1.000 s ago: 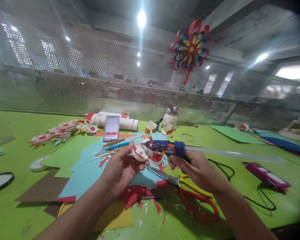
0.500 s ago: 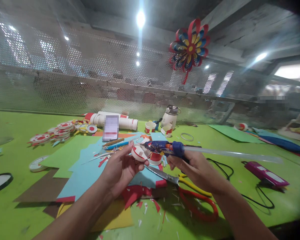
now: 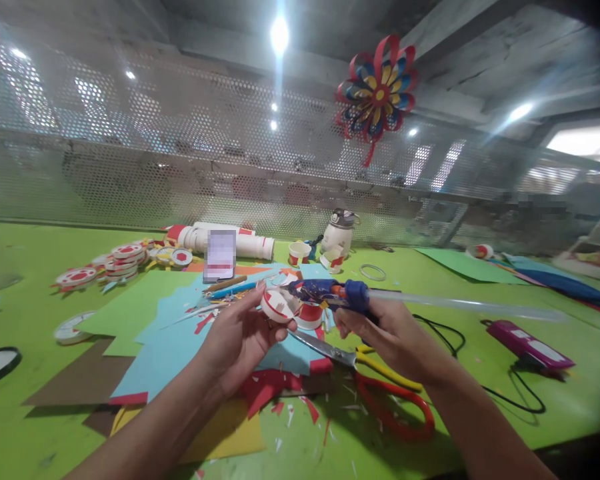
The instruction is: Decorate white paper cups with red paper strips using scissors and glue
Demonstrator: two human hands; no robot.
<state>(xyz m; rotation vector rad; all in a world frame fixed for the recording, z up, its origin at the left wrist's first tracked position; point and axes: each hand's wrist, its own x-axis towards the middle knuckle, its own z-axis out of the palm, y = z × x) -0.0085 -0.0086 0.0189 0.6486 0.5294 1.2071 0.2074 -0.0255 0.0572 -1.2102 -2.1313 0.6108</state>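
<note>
My left hand [image 3: 245, 340] holds a short white paper cup piece [image 3: 277, 307] with red markings, pinched between thumb and fingers. Wrapped round the handle of a blue hot glue gun [image 3: 330, 293] is my right hand [image 3: 393, 333]. A long clear glue stick [image 3: 460, 306] sticks out of the gun's back end. Its nozzle is at the rim of the cup piece; whether they touch I cannot tell. Just behind sits another red and white cup piece [image 3: 310, 316]. Scissors [image 3: 395, 393] with yellow and red handles lie open below my right hand.
Coloured paper sheets [image 3: 145, 360] and scraps cover the middle of the green table [image 3: 320, 460]. Decorated discs [image 3: 125, 263], a phone [image 3: 221, 257], stacked paper cups [image 3: 250, 247] and a bottle [image 3: 338, 233] stand farther back. A purple power strip [image 3: 527, 345] with black cable lies right.
The whole view has shifted very slightly. Both hands keep their hold, with the glue gun's nozzle still at the cup piece.
</note>
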